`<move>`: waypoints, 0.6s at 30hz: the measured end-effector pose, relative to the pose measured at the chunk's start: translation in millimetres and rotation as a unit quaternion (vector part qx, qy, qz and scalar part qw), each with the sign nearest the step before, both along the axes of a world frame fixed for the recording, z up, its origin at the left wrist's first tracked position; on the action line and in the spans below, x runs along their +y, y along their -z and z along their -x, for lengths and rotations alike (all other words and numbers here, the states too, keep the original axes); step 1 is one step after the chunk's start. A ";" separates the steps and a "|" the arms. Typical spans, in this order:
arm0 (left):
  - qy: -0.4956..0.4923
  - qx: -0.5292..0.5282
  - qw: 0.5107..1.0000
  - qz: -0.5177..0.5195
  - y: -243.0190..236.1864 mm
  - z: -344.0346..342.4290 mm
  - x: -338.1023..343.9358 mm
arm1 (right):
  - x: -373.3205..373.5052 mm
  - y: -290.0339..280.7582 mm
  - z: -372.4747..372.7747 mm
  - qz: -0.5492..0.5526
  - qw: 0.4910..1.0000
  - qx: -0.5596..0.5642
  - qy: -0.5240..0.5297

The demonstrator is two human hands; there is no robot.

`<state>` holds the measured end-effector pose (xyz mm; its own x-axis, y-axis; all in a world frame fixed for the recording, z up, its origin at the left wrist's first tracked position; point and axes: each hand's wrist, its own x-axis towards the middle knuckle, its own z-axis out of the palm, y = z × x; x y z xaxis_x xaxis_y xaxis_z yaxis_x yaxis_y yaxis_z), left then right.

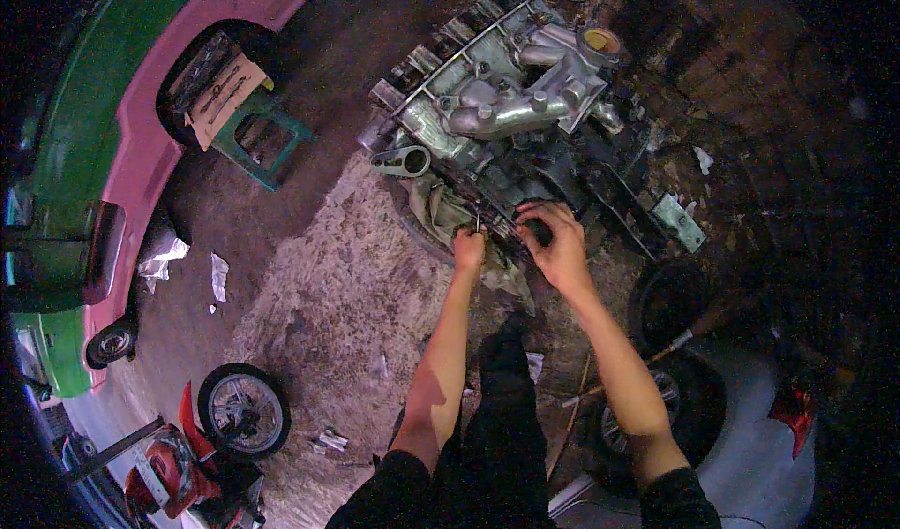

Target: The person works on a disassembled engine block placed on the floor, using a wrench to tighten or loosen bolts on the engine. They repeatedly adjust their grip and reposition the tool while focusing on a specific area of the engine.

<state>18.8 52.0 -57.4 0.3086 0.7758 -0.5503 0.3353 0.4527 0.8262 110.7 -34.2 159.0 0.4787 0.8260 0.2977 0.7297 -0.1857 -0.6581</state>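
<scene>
My left hand (470, 249) is closed in a fist around a thin, shiny metal tool (479, 219). Its slim shaft points up from the fist, and its exact kind cannot be made out. Curled at the near edge of the engine, my right hand (557, 246) has thumb and fingers bent around something dark that is mostly hidden. Just beyond both hands lies the large engine (469, 121), with a silvery intake manifold (516, 112) on top. A crumpled, grey-green cloth (441, 208) sits beside my left hand, under the engine's near side.
A green plastic stool (262, 158) bearing cardboard and tools stands at left by a pink and green vehicle (155, 107). A motorcycle wheel (244, 411) and red motorcycle (173, 473) are lower left. Right, a metal plate (679, 223) lies beyond a broom (670, 343) and grey car (750, 407).
</scene>
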 end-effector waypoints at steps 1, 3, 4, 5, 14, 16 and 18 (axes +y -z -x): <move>-0.027 -0.054 0.997 0.048 -1.0 0.8 0.3 | -0.1 -0.7 0.0 0.000 1.000 -0.005 -0.003; -0.081 -0.160 0.972 0.154 -4.0 3.9 -0.8 | -1.6 -2.6 0.6 0.006 1.000 -0.006 -0.005; -0.110 -0.170 0.954 0.219 -6.2 5.1 0.0 | -1.3 -3.2 0.8 0.005 1.000 -0.003 -0.006; -0.137 -0.180 0.930 0.291 -8.6 6.3 1.2 | -1.1 -3.5 0.8 0.004 1.000 0.000 -0.007; -0.118 -0.160 0.973 0.120 -44.9 7.3 -9.5 | -2.1 -1.7 0.1 0.020 1.000 -0.017 -0.004; -0.108 -0.163 0.976 0.093 -47.7 8.2 -12.8 | -2.4 -1.8 0.3 0.020 1.000 -0.017 -0.003; -0.100 -0.153 0.978 0.098 -44.9 7.6 -14.0 | -2.4 -1.8 0.7 0.014 1.000 -0.011 -0.005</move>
